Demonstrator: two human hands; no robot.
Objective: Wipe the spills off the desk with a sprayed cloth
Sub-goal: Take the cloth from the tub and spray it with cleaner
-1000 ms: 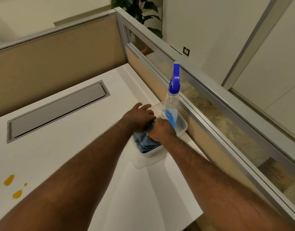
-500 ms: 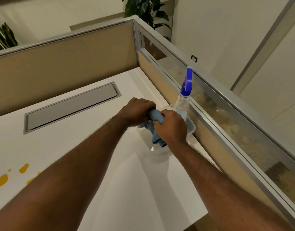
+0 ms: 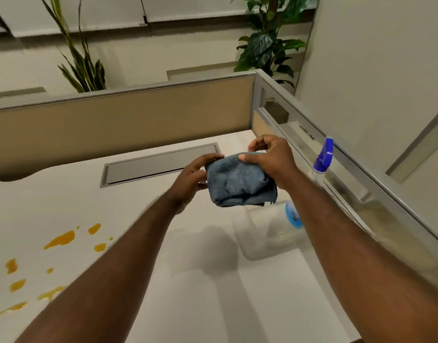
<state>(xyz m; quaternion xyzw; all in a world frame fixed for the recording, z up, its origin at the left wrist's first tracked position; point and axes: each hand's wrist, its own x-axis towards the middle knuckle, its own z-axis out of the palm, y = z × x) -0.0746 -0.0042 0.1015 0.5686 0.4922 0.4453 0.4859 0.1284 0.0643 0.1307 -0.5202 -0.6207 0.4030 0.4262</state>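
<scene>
Blue cloth (image 3: 239, 183) now lifted clear of tub (image 3: 260, 240), left hand (image 3: 192, 180) and right hand (image 3: 268, 160) both pinching it

The right forearm hides much of the spray bottle (image 3: 322, 164) and the clear container (image 3: 257, 233); orange spills (image 3: 61, 240) run off the left edge of the table (image 3: 200, 293), and the folded cloth (image 3: 237, 184) covers several fingertips.

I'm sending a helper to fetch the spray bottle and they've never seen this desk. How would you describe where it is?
Start at the white desk and follow its right edge, along the glass partition. There a clear plastic tub sits on the desk, and the spray bottle stands upright in it. It is the only thing there with a bright blue trigger head and a see-through body.
</scene>
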